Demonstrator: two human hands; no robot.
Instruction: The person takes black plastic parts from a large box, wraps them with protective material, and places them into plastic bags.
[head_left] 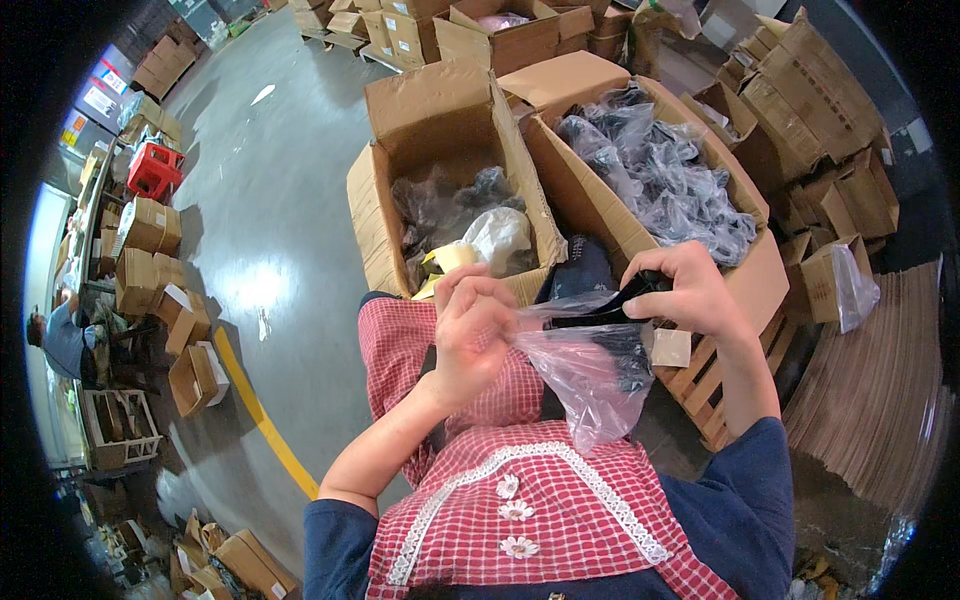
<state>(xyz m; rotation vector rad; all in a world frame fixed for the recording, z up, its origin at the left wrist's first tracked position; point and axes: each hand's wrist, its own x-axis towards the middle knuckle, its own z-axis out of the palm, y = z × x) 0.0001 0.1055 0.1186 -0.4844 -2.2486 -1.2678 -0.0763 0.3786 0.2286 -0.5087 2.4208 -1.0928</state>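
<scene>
My left hand (468,330) is closed, its fingers pinching the edge of a clear plastic bag (590,390) in front of my apron. In my right hand (690,290) is a flat black object (600,316), gripped between thumb and fingers; its exact kind I cannot make out. The black object lies across the bag's upper part; whether it is inside I cannot tell. Beyond my hands stands an open carton (425,100) with crumpled clear bags and a yellow piece (455,257). Beside it, a larger carton (590,205) is full of dark items in clear bags (670,180).
A wooden pallet (712,405) sits under the right carton. Flattened cardboard (870,380) is stacked at the right, below piled boxes (810,90). Along the left, past a yellow floor line (260,410), are small boxes, a red stool (155,170) and a seated person (65,335).
</scene>
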